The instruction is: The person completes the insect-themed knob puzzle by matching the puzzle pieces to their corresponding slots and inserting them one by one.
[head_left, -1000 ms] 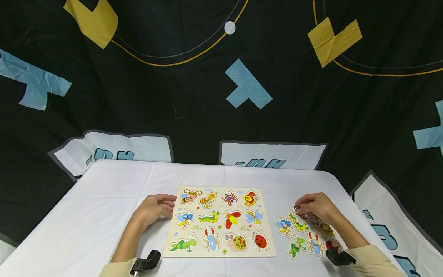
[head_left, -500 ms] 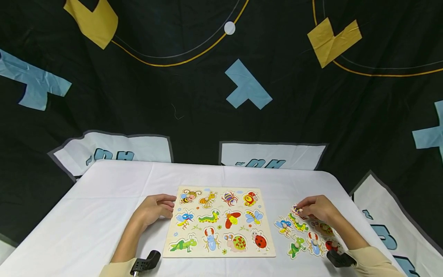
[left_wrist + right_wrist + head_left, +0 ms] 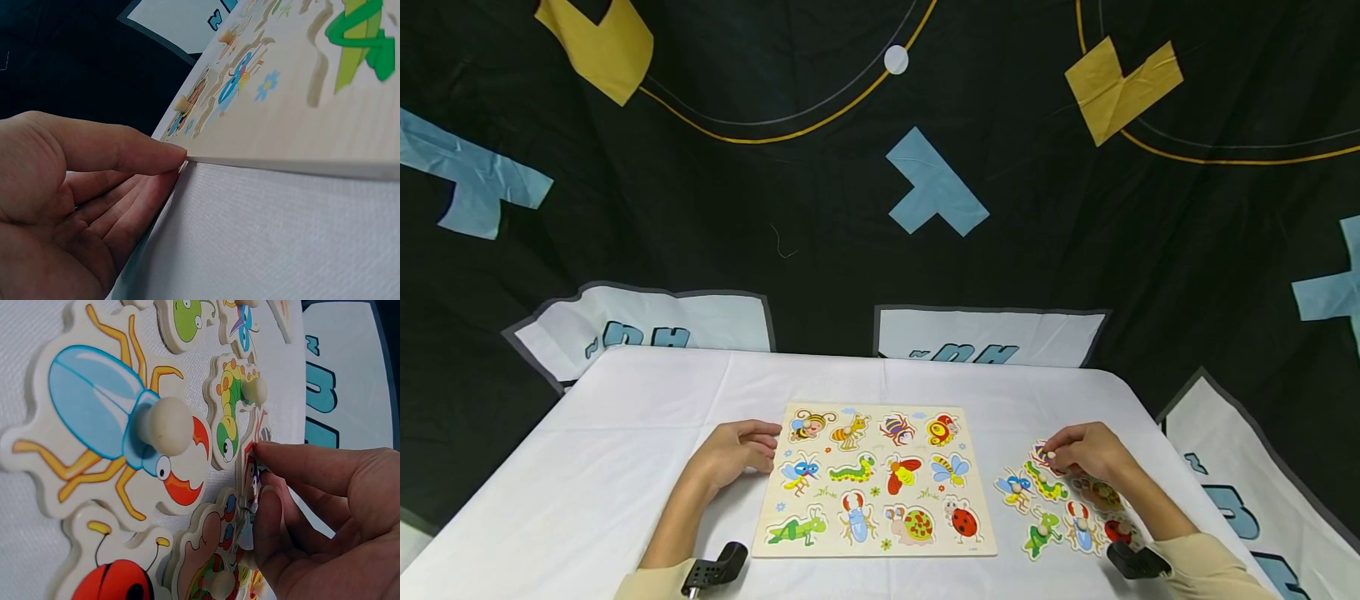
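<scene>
In the head view my left hand (image 3: 733,454) lies beside a wooden knob puzzle board (image 3: 820,493) printed with insects. Its digits are extended, with the thumb tip (image 3: 169,157) touching the board's edge near a corner. My right hand (image 3: 1086,450) is over a cluster of loose puzzle pieces at the right. Thumb and index finger pinch a spider puzzle piece (image 3: 1039,452), seen steeply from the side in the right wrist view. Right beside it lie a caterpillar piece (image 3: 226,419) and a snail piece (image 3: 199,540), partly behind the fingers.
A beetle piece (image 3: 94,394), ladybug piece (image 3: 115,582), grasshopper piece (image 3: 1042,533) and mosquito piece (image 3: 1017,490) lie on the white tablecloth (image 3: 647,400). On the board, a bee piece with a knob (image 3: 181,103) sits in a recess. A dark curtain (image 3: 835,208) hangs behind the table.
My right hand has shifted slightly near the spider piece, which now shows more plainly beside the fingertips. The left hand and the board hold their place.
</scene>
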`<action>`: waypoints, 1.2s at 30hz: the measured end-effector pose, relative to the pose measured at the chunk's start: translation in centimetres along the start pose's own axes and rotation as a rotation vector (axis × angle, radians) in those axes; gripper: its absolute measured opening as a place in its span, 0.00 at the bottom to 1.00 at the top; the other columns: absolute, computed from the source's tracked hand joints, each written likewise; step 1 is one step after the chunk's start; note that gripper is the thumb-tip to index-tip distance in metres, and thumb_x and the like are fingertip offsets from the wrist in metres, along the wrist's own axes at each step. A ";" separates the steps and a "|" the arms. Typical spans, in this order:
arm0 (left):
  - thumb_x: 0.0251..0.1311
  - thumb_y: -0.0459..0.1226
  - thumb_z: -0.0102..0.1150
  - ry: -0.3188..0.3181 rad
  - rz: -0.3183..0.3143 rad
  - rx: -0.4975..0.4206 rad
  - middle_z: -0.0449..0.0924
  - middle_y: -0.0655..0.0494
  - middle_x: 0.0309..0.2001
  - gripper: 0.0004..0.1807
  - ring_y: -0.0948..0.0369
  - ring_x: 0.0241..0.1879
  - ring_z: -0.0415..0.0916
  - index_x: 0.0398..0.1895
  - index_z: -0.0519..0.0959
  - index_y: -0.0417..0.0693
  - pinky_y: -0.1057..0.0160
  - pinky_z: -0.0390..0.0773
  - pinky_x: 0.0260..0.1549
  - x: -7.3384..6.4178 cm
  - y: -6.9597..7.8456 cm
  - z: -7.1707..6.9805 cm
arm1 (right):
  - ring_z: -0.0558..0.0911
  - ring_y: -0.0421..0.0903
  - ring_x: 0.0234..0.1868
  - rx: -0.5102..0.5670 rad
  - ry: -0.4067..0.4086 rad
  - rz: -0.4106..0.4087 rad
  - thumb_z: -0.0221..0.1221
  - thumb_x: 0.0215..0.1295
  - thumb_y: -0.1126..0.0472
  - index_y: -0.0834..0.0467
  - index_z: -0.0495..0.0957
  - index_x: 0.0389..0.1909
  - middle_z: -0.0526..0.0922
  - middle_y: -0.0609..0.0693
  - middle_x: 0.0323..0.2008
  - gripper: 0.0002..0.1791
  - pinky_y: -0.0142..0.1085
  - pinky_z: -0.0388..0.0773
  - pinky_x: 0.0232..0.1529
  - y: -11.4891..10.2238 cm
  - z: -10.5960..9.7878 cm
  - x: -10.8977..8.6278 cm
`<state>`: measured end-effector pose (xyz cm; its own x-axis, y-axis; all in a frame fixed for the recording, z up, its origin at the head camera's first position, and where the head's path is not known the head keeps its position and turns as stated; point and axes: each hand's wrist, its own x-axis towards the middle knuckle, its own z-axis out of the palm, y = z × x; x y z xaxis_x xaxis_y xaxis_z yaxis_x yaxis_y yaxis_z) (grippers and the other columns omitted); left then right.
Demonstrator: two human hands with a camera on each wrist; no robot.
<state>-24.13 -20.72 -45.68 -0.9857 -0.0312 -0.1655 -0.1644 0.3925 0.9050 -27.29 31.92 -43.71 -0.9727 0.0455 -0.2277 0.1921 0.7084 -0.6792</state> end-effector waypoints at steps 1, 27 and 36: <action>0.40 0.23 0.69 -0.001 0.001 -0.002 0.84 0.46 0.44 0.34 0.59 0.39 0.81 0.58 0.79 0.33 0.65 0.77 0.37 0.0 0.0 0.0 | 0.79 0.48 0.32 0.002 -0.001 -0.002 0.68 0.54 0.64 0.61 0.87 0.40 0.87 0.51 0.33 0.11 0.39 0.73 0.33 0.0 0.0 0.0; 0.40 0.23 0.69 0.001 -0.001 0.004 0.84 0.46 0.43 0.34 0.59 0.39 0.80 0.58 0.79 0.33 0.64 0.77 0.38 -0.1 0.0 0.0 | 0.77 0.49 0.36 0.000 0.002 -0.023 0.67 0.58 0.63 0.60 0.87 0.43 0.87 0.54 0.40 0.12 0.40 0.73 0.34 -2.1 0.1 0.5; 0.40 0.23 0.69 0.002 -0.006 0.005 0.84 0.46 0.43 0.34 0.59 0.39 0.80 0.58 0.79 0.34 0.65 0.77 0.38 -0.1 0.1 0.0 | 0.79 0.47 0.35 0.014 0.021 -0.056 0.68 0.56 0.64 0.61 0.88 0.42 0.88 0.56 0.41 0.12 0.39 0.77 0.35 -3.4 1.0 0.9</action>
<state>-24.05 -20.67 -45.53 -0.9847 -0.0357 -0.1703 -0.1704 0.3966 0.9020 -28.64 28.86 -42.31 -0.9844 0.0208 -0.1746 0.1390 0.7005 -0.6999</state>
